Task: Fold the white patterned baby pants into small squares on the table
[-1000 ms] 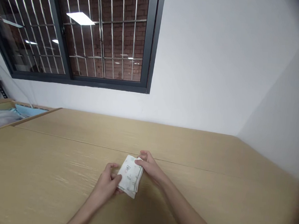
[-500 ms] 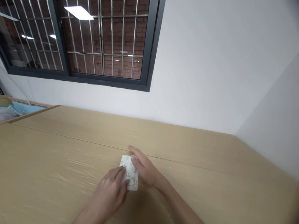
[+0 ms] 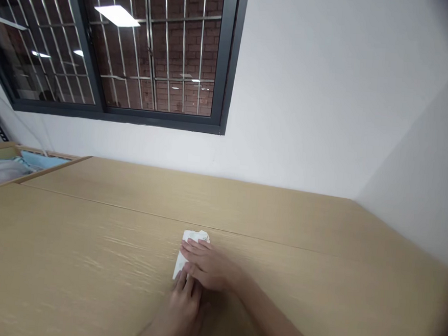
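A small folded white cloth (image 3: 192,236) with a faint print lies on the light wooden table (image 3: 88,250), near its middle. My right hand (image 3: 209,264) lies flat on top of it, fingers stretched out to the left, and covers most of it. My left hand (image 3: 183,308) comes up from below, its fingers straight and resting against the cloth's near edge, partly under my right hand. Only the far end and left edge of the cloth show.
A seam runs across the table behind the cloth. At the far left stands a wooden box (image 3: 1,165) with pale blue and grey fabric in it. White walls meet at the right corner; a barred dark-framed window (image 3: 113,47) is above.
The cloth was held up at its ends by both hands; now it lies flat and smaller. My right hand has moved over it and my left has slid beneath it, both pressing down.
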Tool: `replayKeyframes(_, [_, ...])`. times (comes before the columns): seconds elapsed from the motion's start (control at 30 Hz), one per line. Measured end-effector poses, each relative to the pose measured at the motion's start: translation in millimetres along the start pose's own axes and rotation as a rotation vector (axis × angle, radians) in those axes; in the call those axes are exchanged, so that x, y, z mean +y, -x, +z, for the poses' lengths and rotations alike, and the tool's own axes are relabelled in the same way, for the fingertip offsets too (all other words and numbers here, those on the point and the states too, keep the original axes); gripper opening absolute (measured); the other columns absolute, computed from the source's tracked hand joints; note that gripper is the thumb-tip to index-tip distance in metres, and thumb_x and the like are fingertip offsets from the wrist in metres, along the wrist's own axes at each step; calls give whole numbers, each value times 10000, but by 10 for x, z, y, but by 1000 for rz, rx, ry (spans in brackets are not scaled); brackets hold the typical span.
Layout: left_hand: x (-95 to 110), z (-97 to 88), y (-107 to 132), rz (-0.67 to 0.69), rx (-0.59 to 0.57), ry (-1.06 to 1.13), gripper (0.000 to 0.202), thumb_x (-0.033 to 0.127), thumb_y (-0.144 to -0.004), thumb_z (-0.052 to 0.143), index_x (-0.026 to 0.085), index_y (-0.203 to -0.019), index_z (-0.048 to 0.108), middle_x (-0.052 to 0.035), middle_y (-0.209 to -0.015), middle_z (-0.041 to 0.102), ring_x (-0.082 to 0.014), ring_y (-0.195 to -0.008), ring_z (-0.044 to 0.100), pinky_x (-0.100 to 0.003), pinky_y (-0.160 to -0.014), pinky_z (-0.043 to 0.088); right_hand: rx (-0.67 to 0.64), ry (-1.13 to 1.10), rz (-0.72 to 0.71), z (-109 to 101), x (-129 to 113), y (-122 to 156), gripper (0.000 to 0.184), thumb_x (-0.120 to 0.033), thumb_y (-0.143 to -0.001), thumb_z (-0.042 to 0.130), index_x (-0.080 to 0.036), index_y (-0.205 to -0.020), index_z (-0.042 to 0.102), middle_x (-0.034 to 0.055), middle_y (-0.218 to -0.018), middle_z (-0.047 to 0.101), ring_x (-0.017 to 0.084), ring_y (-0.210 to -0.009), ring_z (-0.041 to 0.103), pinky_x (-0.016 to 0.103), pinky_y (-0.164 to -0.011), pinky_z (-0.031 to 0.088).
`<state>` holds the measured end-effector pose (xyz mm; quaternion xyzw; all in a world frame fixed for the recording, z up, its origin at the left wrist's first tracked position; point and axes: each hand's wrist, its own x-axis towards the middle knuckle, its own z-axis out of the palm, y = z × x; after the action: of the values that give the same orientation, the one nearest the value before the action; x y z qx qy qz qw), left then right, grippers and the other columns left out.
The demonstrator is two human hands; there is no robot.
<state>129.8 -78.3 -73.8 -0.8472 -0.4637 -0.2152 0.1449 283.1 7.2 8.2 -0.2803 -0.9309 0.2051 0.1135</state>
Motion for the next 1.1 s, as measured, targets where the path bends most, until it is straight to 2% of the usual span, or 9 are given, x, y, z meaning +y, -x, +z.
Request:
replayKeyframes(0.13, [-16, 20, 26, 23, -1, -78, 505, 334, -933, 518, 73, -1360, 592, -211, -1374, 626, -399, -1258, 603, -481, -994, 585, 49, 102, -27, -9, 189, -3, 511, -335, -1091, 291, -238, -1592, 317, 58, -1619, 358, 221, -1524, 268, 494, -1272, 157])
replayKeyframes(0.23, [-9, 15, 35, 17, -30, -98, 502, 303, -937, 518, 74, -1381, 568, -213, -1400, 605, -394, -1262, 602, -476, -998, 579, 85, 150, -25, 0, 253, 0, 531, -352, -1089, 300, -214, -1601, 289, 81, -1633, 322, 228, -1526, 261, 495, -1266, 173])
replayKeyframes(0.4, [-13, -209, -87, -7, -93, 21, 501, 285, -947, 508, 69, -1399, 537, -220, -1411, 593, -390, -1276, 592, -478, -984, 576, 150, 122, 42, 34, 320, 26, 561, -412, -1086, 294, -203, -1606, 276, 91, -1659, 245, 251, -1539, 218, 502, -1258, 195])
replayKeyframes(0.47, [-81, -354, -183, -97, -146, 202, 405, 297, -978, 451, 158, -1328, 598, -150, -1309, 679, -326, -1179, 664, -432, -913, 595, 177, 73, 36, 64, 352, 38, 565, -426, -1085, 291, -206, -1606, 279, 82, -1661, 250, 244, -1541, 214, 486, -1262, 192])
replayKeyframes(0.53, [-203, -486, -283, -235, -171, 416, 322, 318, -1006, 398, 243, -1158, 672, -72, -1137, 743, -246, -1006, 717, -368, -829, 579, 227, 30, 44, 99, 391, 46, 582, -445, -1082, 304, -200, -1608, 269, 86, -1663, 251, 241, -1541, 214, 478, -1262, 198])
replayKeyframes(0.63, [-431, -584, -385, -437, -104, 580, 331, 379, -1017, 381, 244, -967, 679, -42, -953, 732, -197, -853, 684, -334, -786, 514, 386, 13, 123, 144, 450, 46, 576, -447, -1080, 308, -179, -1590, 313, 108, -1673, 226, 255, -1546, 191, 506, -1252, 206])
replayKeyframes(0.77, [-619, -507, -394, -586, -78, 462, 335, 413, -997, 392, 204, -860, 615, -63, -880, 672, -226, -831, 625, -367, -791, 459, 539, 56, 228, 165, 468, 38, 510, -410, -1081, 305, -157, -1500, 448, 153, -1625, 331, 278, -1506, 267, 525, -1218, 245])
replayKeyframes(0.93, [-588, -358, -344, -560, -146, 352, 401, 498, -989, 344, 193, -869, 575, -105, -937, 655, -278, -928, 616, -405, -864, 435, 531, 121, 182, 183, 375, 39, 390, -329, -1046, 398, -169, -1370, 544, 157, -1349, 572, 293, -1255, 487, 492, -1084, 383])
replayKeyframes(1.1, [-573, -323, -376, -612, -233, 340, 413, 497, -976, 321, 183, -849, 556, -144, -932, 667, -306, -940, 613, -422, -864, 409, 548, 147, 199, 204, 378, 44, 309, -298, -993, 498, -186, -1265, 594, 128, -1174, 590, 286, -1121, 513, 466, -994, 418])
